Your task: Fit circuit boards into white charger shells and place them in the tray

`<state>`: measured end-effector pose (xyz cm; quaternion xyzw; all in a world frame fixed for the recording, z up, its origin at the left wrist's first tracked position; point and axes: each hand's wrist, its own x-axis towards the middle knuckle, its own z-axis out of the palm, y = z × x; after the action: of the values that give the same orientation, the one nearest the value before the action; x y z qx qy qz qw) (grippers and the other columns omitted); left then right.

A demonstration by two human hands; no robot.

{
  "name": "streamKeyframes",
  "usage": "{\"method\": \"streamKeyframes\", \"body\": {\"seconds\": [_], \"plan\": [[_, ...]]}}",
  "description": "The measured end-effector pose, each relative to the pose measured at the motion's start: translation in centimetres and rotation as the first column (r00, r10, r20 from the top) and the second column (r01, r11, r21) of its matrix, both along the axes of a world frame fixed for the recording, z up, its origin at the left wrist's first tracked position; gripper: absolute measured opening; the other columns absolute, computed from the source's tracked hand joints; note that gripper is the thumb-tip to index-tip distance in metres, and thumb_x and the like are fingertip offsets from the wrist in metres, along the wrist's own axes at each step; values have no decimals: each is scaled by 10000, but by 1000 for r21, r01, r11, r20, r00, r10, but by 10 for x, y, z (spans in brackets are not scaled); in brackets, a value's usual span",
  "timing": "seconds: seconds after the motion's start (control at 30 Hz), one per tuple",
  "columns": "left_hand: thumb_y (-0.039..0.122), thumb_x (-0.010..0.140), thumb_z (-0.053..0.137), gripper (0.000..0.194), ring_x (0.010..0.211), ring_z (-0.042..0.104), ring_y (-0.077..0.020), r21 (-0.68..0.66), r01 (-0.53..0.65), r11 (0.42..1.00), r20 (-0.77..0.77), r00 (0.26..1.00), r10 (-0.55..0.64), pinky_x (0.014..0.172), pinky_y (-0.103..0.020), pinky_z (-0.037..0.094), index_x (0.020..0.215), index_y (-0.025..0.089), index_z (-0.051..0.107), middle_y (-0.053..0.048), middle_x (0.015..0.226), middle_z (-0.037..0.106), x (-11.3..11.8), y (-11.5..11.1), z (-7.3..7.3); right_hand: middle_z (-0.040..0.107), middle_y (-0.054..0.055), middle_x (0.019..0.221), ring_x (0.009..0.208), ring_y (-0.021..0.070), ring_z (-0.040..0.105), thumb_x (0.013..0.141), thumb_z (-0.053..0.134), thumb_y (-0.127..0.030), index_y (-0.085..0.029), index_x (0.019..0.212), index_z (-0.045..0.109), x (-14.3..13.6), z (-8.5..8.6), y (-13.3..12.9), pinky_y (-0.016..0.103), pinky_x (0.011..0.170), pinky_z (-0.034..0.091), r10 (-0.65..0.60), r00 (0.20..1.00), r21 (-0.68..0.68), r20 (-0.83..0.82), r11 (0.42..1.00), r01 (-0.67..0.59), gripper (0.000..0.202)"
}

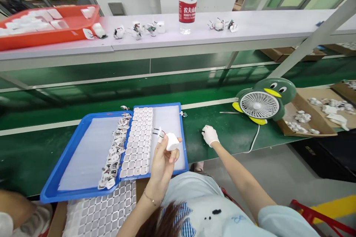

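My left hand holds a white plastic housing between its bare fingers, over the right blue tray; two metal prongs and a red wire stick out to its left. My right hand, in a white glove, rests on the green bench right of the trays, fingers curled down; whatever it may hold is too small to make out. Rows of white square housings fill the left part of the right blue tray. Along the right side of the left blue tray lies a column of small wired parts.
A green penguin-shaped fan and cardboard boxes of white parts stand at the right. The shelf bears a red bin, loose wired parts and a water bottle. Another person's arm shows at lower left.
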<state>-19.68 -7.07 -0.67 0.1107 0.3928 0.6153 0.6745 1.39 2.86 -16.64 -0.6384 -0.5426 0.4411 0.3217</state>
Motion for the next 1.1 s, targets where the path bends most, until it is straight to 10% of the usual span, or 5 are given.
{"method": "streamKeyframes", "body": {"seconds": [0.17, 0.37, 0.5, 0.77, 1.1], "plan": [[318, 851, 619, 165, 299, 326, 6, -26, -89, 996, 122, 988, 91, 360, -142, 279, 826, 183, 527, -65, 744, 726, 4, 10, 33, 613, 18, 887, 670, 106, 591, 947, 521, -404, -146, 1072, 572, -16, 37, -4, 259, 591, 522, 42, 951, 68, -305, 997, -23, 291], [351, 870, 603, 186, 327, 371, -10, 62, -171, 983, 118, 980, 162, 386, -150, 319, 804, 191, 537, -45, 743, 727, 13, 20, 54, 386, -90, 632, 418, 47, 235, 867, 569, -469, -281, 1156, 479, -24, 141, -21, 199, 402, 256, 151, 789, 175, -596, 983, -56, 357], [395, 849, 640, 223, 361, 405, -20, 106, -157, 982, 109, 983, 146, 415, -162, 362, 791, 194, 560, -46, 780, 739, 18, 25, 59, 400, -61, 618, 437, 67, 240, 920, 494, -474, -264, 1226, 524, -37, 188, -47, 222, 395, 184, 229, 597, 146, -769, 972, -186, 372], [451, 756, 740, 300, 416, 460, -27, 144, -127, 981, 90, 989, 115, 454, -165, 412, 842, 192, 615, -33, 824, 729, 20, 29, 58, 543, -45, 736, 411, 43, 416, 818, 690, -350, -265, 1022, 542, -48, 210, -71, 167, 322, 298, 216, 555, 141, -804, 974, -176, 266], [330, 672, 819, 266, 622, 641, -115, 54, -154, 987, 126, 981, 146, 495, -179, 475, 788, 184, 630, -33, 796, 712, 22, 41, 49, 603, 36, 1005, 710, 96, 561, 860, 604, -248, -253, 1050, 566, -59, 204, -73, 201, 486, 410, 144, 783, 307, -606, 949, 64, 194]]}}
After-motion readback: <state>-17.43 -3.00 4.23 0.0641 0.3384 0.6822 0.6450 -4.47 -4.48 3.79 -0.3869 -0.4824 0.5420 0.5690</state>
